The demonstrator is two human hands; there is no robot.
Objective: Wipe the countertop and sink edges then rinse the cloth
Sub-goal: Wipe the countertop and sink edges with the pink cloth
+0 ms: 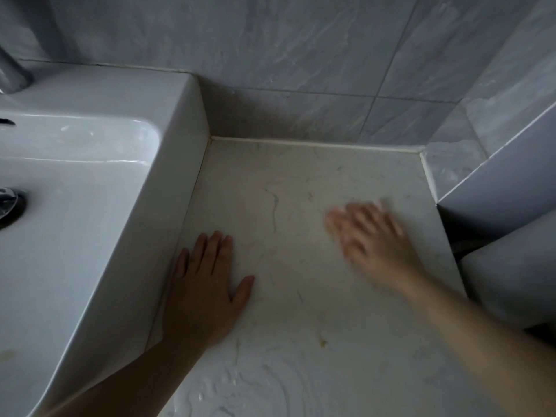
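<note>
The pale marble countertop (301, 212) runs from the sink's right side to the tiled corner. My left hand (204, 284) lies flat on it with straight fingers, right beside the wall of the white sink (99, 206). My right hand (370, 236) is blurred, its fingers spread over the counter further right; whether it touches the surface I cannot tell. Neither hand holds anything, and no cloth is in view. Wet swirl marks (264, 386) cover the near part of the counter.
Grey tiled walls (301, 70) close off the back and right of the counter. The sink's drain (9, 206) shows at the far left, and the tap base (12, 73) at the top left. A pale rounded object (511, 272) sits lower beyond the counter's right edge.
</note>
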